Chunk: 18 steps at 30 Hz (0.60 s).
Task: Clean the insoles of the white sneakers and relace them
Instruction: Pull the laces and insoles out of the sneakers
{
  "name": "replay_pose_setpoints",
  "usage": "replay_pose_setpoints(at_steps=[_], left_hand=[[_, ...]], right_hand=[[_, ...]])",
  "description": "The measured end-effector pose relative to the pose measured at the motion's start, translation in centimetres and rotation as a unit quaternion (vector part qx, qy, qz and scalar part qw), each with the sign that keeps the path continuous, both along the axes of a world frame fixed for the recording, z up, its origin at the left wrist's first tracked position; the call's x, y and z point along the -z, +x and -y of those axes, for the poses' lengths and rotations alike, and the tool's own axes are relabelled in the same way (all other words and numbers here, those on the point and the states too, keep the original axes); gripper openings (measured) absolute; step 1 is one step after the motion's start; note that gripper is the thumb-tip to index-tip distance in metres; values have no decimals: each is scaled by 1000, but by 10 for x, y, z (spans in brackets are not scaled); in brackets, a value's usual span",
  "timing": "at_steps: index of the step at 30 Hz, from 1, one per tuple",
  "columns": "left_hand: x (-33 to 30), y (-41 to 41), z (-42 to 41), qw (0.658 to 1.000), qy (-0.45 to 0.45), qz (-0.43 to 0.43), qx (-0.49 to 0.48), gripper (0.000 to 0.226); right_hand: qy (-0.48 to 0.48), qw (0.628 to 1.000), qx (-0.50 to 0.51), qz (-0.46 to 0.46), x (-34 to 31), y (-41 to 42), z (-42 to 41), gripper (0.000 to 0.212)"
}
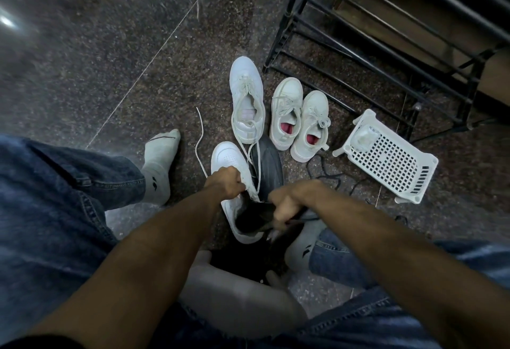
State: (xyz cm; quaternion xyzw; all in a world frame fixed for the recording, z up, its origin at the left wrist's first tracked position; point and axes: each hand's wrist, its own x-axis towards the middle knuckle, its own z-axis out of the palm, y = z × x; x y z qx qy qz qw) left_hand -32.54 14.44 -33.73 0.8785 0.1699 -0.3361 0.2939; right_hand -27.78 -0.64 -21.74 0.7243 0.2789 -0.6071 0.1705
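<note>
On the speckled stone floor [110, 72], the left hand [225, 183] grips the white sneaker's [229, 155] tongue while the right hand [287, 201], fingers curled, pinches the dark insole [256, 219] at the heel, lying lengthwise inside.

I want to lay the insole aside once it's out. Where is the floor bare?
Bare floor lies left of the laced sneaker, beyond the sock. It is crowded on the right: pink-lined pair, basket, black laces and rack.

Right hand [287, 202] fingertips blurred, hidden in dark insole [255, 217]; shoe rack [386, 31] cut by frame edge.
</note>
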Motion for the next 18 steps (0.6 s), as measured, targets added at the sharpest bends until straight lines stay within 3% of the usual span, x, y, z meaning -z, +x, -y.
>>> replay_pose_setpoints(at_steps=[6,10,13,16,18], left_hand=[[-7,-1,-22,1000,19,4,-17,17],[-18,6,-45,995,57,26,-72,31],[-27,19,-64,990,83,40,-107,34],[-36,35,-84,987,96,58,-114,30],[-40,46,-93,986,99,67,-112,27]], right_hand=[[-11,999,15,46,-29,52,25,45],[-25,991,72,113,-24,71,48,60],[-9,986,109,127,0,58,52,68],[30,973,194,119,26,27,35,60],[50,959,245,133,46,10,22,71]])
